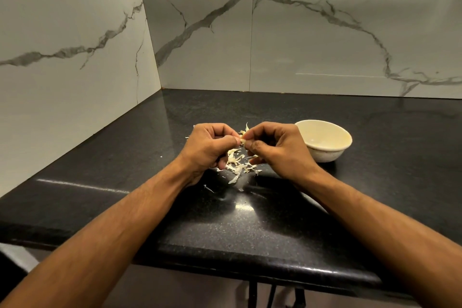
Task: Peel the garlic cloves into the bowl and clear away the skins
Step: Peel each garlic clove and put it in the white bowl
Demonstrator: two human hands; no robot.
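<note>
My left hand point(208, 146) and my right hand point(277, 149) meet above the black counter, and their fingertips pinch a small pale garlic clove point(242, 141) between them. A strip of skin sticks up from the clove. Below the hands lies a loose heap of garlic skins point(237, 166) on the counter. A cream bowl point(325, 141) stands just to the right of my right hand; its inside looks bare from here, though my hand hides its left rim.
The black granite counter point(250, 220) runs to marble-patterned walls at the back and left. A few stray skin flakes point(187, 137) lie left of the hands. The counter's front edge is close to me, with black legs below it.
</note>
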